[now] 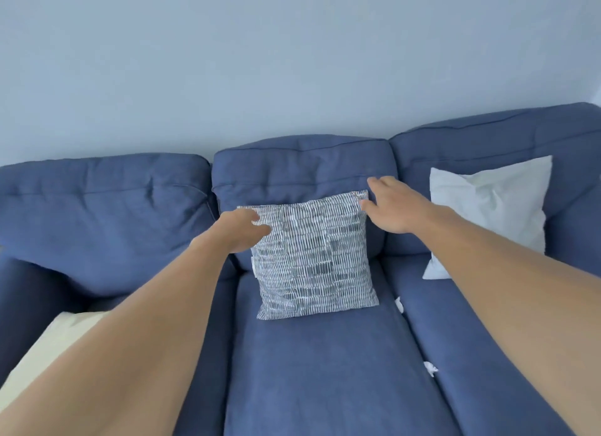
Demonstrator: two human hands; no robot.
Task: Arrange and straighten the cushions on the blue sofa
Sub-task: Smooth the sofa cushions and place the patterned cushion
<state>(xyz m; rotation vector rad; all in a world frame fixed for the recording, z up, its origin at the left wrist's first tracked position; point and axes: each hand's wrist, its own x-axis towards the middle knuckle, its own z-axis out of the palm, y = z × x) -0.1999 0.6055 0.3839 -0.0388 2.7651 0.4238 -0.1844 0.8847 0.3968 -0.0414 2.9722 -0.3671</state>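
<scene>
Patterned cushion (312, 256) upright on middle seat of blue sofa (318, 370), leaning on backrest. Left hand (242, 229) pinches its top-left corner, fingers curled. Right hand (395, 204) spread flat, thumb touching top-right corner. 1 white cushion (487, 214) on right seat.

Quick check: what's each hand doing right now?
Left hand: fingers curled round the top left corner of the patterned cushion, gripping it.
Right hand: open, fingers straight, touching the cushion's top right corner.
</scene>
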